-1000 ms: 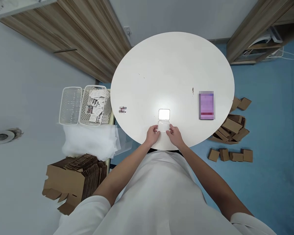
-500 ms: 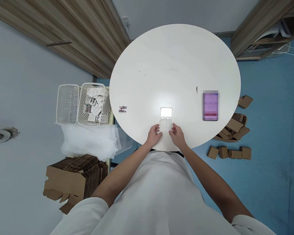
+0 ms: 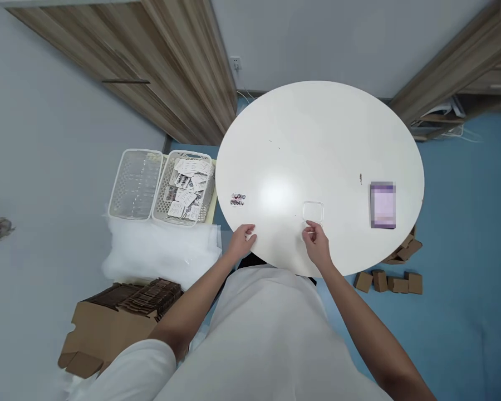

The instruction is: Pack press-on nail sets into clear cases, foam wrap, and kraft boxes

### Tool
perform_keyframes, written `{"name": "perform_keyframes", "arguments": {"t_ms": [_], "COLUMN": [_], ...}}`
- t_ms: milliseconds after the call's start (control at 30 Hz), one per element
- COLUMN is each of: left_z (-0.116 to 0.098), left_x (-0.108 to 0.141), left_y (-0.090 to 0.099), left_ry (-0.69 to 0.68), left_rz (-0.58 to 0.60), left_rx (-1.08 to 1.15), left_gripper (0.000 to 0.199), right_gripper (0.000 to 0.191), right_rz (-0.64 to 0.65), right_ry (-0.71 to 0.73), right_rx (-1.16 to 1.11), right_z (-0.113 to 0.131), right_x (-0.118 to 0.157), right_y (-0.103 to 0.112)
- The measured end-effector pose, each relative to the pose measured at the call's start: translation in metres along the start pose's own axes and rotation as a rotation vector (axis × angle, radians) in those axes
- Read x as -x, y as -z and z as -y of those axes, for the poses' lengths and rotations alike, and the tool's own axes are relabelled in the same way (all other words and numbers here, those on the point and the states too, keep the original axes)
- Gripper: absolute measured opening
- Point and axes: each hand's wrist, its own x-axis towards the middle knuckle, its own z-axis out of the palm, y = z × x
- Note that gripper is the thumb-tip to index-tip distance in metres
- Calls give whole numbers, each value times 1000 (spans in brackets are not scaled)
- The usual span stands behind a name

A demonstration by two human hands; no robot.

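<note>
A small clear plastic box (image 3: 313, 211) lies on the white table near its front edge, with its lid raised or folded back. My right hand (image 3: 317, 243) is at its near part, thumb and fingers closed on it, hiding much of the lower half. My left hand (image 3: 241, 243) rests over the table's front left edge, thumb and fingers apart, with nothing in it. Beyond it on the table is a small card with dark and reddish pieces in two rows (image 3: 237, 199), which the hand does not touch.
A purple box or book (image 3: 383, 206), blurred, lies on the right of the white table (image 3: 317, 122). Left of the table are a basket of packaged cards (image 3: 162, 195), a clear lidlike tray (image 3: 137, 186), white plastic sheets (image 3: 162, 248) and flattened cartons (image 3: 108, 328). Small cardboard boxes (image 3: 398, 283) stand right.
My left hand has let go of the clear box and moved left toward the card. My right hand stays at the box. The view has swung left, shifting the table rightward in it.
</note>
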Motion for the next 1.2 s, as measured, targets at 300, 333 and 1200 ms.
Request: {"name": "perform_keyframes", "arguments": {"t_ms": [300,333,1200], "left_z": [32,31,27], "left_x": [-56,-61,-107], "left_y": [75,80,99], "left_ry": [-30,-34,-103], "left_rz": [-106,-94,110], "left_rx": [-135,-158,-293], "left_gripper": [38,41,55], "right_gripper": [44,44,58], "right_rz": [295,294,155], "right_ry": [113,143,170], "right_rx": [402,445,767], "right_z": [38,42,59], "right_x": [-41,-46,-96], "right_y": [-102,-110,-192]}}
